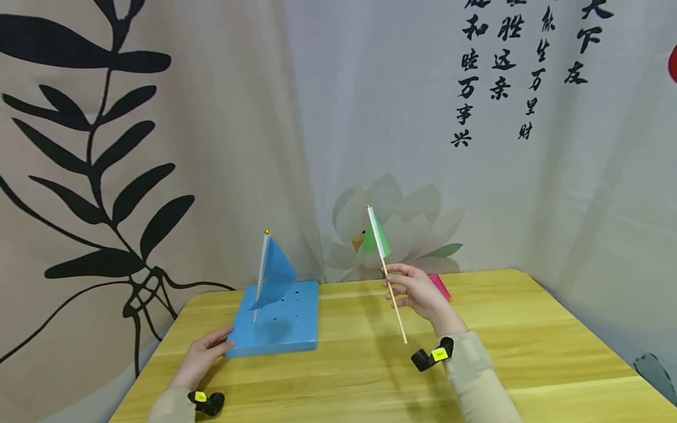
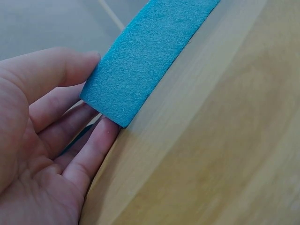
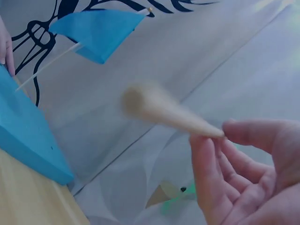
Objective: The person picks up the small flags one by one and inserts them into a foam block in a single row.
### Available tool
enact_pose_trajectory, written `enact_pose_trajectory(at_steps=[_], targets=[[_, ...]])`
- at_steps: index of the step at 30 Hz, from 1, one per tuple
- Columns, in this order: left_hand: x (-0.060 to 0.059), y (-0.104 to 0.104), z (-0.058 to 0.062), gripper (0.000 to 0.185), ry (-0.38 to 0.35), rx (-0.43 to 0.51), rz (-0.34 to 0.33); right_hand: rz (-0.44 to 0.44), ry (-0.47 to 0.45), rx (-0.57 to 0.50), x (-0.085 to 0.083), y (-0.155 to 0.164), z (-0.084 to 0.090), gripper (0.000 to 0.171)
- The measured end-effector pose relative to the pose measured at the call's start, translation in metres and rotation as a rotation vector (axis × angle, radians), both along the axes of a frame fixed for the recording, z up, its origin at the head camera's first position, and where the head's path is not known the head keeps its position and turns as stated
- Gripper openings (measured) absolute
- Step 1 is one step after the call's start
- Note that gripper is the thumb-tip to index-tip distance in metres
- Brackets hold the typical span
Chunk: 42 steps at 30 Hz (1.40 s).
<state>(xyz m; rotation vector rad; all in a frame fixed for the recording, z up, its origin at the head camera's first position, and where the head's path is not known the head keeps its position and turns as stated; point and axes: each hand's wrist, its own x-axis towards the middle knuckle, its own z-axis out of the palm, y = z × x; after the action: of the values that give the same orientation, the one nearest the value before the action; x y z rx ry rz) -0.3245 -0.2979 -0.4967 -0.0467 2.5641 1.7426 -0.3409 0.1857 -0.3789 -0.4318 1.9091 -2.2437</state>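
Note:
A blue foam block with several small holes lies on the table. A blue flag on a thin stick stands in it, leaning slightly, with a gold tip on top. My left hand holds the block's near left corner. In the left wrist view the thumb is at the top edge and a finger reaches the lower corner. My right hand pinches the wooden stick of a green flag, raised above the table. The stick's bare lower end looms blurred in the right wrist view.
A pink piece lies partly hidden behind my right hand. The wooden table ends at a hanging backdrop with printed leaves and writing. Each wrist carries a black camera, such as the right one.

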Motion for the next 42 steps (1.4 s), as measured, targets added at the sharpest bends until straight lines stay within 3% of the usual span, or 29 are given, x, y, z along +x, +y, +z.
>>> enact_pose_trajectory(at_steps=[6, 15, 28, 35, 42], targets=[[0.000, 0.000, -0.003, 0.067, -0.002, 0.001, -0.002, -0.122, 0.052, -0.030, 0.000, -0.011, 0.009, 0.020], [0.000, -0.004, -0.001, 0.068, -0.010, 0.010, -0.001, -0.166, 0.121, -0.036, -0.013, -0.037, -0.001, 0.020], [0.003, -0.003, -0.001, 0.062, 0.022, 0.018, 0.003, -0.154, 0.157, -0.077, -0.031, -0.094, -0.017, 0.025], [0.002, -0.002, -0.005, 0.060, 0.031, 0.034, 0.008, -0.128, 0.180, -0.125, -0.036, -0.121, -0.018, 0.023], [0.001, -0.003, -0.007, 0.060, 0.033, 0.044, 0.016, -0.093, 0.205, -0.103, -0.043, -0.146, -0.017, 0.023]])
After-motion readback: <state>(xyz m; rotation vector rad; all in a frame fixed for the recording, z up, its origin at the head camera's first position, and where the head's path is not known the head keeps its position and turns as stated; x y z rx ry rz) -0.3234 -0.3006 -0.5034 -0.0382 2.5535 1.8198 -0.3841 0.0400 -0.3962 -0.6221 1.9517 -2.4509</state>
